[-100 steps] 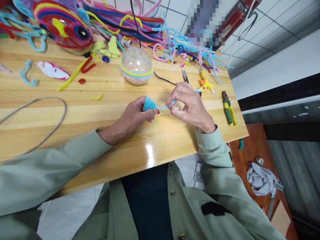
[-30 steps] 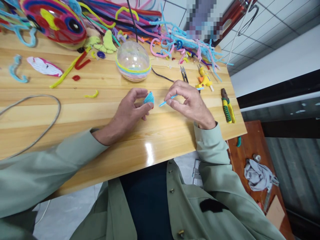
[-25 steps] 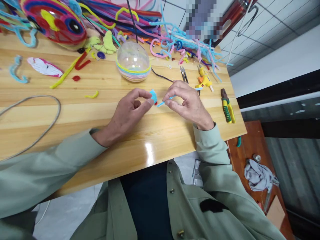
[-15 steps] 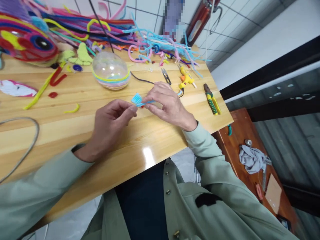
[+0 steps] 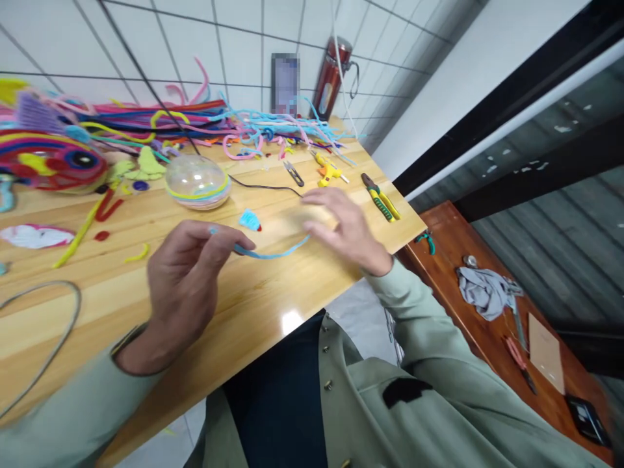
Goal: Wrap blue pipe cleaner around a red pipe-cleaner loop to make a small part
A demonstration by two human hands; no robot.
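Note:
A light blue pipe cleaner (image 5: 273, 255) is pinched between the thumb and fingers of my left hand (image 5: 188, 276), and a bit of blue shows above the knuckles. It curves out to the right toward my right hand (image 5: 341, 227). Those fingers are partly blurred and spread apart, with the pipe cleaner's end close to the thumb; contact is unclear. On the table between and beyond the hands lies a small blue pipe-cleaner piece (image 5: 248, 219) with a red tip. Behind it sits a clear plastic ball (image 5: 197, 182) banded with yellow, blue and pink.
Snips (image 5: 293, 173), a yellow glue gun (image 5: 329, 171) and pliers (image 5: 380, 197) lie at the right. Many pipe cleaners (image 5: 195, 127) are heaped along the wall. A decorated fish (image 5: 53, 162) stands at left. A grey cable (image 5: 73, 318) loops at front left.
The flat blue piece, held between both hands before, now lies on the table. My left hand has moved left and down with a blue pipe cleaner, and my right hand has opened.

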